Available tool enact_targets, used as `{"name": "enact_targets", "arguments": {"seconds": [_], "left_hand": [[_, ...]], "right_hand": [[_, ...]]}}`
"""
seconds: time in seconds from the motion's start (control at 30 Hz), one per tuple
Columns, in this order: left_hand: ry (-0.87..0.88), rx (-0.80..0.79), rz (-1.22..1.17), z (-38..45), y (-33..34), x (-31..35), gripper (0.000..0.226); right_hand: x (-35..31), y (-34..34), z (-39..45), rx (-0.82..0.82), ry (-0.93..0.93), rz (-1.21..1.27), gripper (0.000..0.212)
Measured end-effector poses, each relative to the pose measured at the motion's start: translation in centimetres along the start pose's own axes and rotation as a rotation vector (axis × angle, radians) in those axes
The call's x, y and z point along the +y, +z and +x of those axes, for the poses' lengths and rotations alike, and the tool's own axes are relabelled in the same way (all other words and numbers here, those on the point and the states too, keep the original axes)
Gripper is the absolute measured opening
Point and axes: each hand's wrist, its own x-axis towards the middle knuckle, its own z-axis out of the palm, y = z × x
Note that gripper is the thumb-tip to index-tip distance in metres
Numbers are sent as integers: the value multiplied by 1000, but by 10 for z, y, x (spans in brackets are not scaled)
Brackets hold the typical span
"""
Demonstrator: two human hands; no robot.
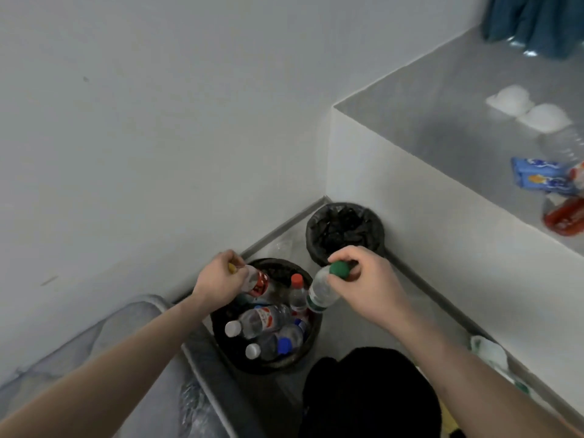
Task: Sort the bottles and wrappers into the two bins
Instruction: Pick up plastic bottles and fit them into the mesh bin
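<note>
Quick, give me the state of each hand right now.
Left hand: closed on the yellow-capped bottle, over the near bin.
Right hand: closed on the green-capped bottle, gripping it at the cap.

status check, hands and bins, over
Left hand holds red-label bottle, right hand holds green-cap bottle, both over near bin. Far bin holds no bottles. Nothing blocking.

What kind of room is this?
Probably a corner of a lived-in room, maybe a bedroom: two lined bins on the floor, a padded mattress-like edge, and a raised ledge strewn with wrappers.
</note>
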Motion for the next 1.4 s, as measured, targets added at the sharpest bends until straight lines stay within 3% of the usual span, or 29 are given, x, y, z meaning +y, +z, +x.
{"name": "enact_targets", "arguments": {"seconds": [0.1,0.2,0.27,0.37,0.6,0.77,0.87,1.0,1.2,1.3,1.4], "left_hand": [[112,-50,179,-16,0,-19,27],[129,-207,430,-36,-2,-41,43],[115,-239,452,-40,-4,-53,53],[126,-162,336,-32,-9,-60,65],[182,-138,292,-28,-19,-70,40],[245,24,97,-9,-14,-69,27],[140,85,-65,0,-14,-63,26],[-14,-8,-76,16,-9,-67,27],[-261,-93,-465,37,-4,-75,34],[-318,-66,-571,44,-3,-85,54],[-325,-55,-571,44,-1,-85,45]], "right_hand": [[-10,16,-21,64,-18,-21,24],[-25,35,-39,92,-8,-52,23],[-32,44,-42,78,-25,-103,24],[-34,61,-33,43,-43,-146,28],[-29,98,-24,-86,-48,-196,35],[-32,117,-2,-123,-98,-200,41],[-38,133,7,-157,-123,-201,46],[-38,156,18,-241,-168,-311,44],[-34,187,19,-335,-183,-388,53],[-24,196,19,-382,-142,-429,58],[-15,195,21,-392,-106,-453,63]]}}
